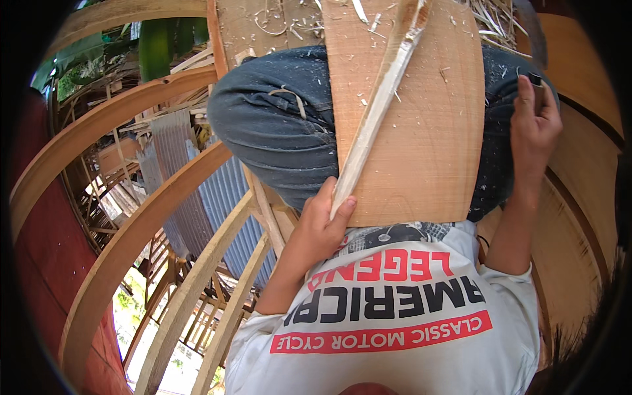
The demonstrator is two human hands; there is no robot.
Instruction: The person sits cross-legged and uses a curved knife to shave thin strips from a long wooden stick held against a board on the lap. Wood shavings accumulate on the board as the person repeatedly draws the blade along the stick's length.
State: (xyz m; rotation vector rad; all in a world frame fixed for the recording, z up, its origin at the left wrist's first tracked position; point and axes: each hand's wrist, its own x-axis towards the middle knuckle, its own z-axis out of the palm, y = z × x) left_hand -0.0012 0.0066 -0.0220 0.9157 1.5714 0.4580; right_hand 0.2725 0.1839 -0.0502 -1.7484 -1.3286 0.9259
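My left hand is closed round the near end of a long, pale wooden stick. The stick slants away to the upper right, with a rough, whittled far end. Beneath it, a wide wooden board lies across my lap, between my jeans-clad legs. Over by my right leg, my right hand is closed on the handle of a knife. A dark collar shows at the handle's top, and the grey, broad knife blade reaches up toward the rim, partly in shadow.
Thin wood shavings are heaped beyond the board, with more scattered over the planks. Curved-looking wooden rails run along my left. Corrugated metal sheets lie below them. Wooden panels stand close on my right.
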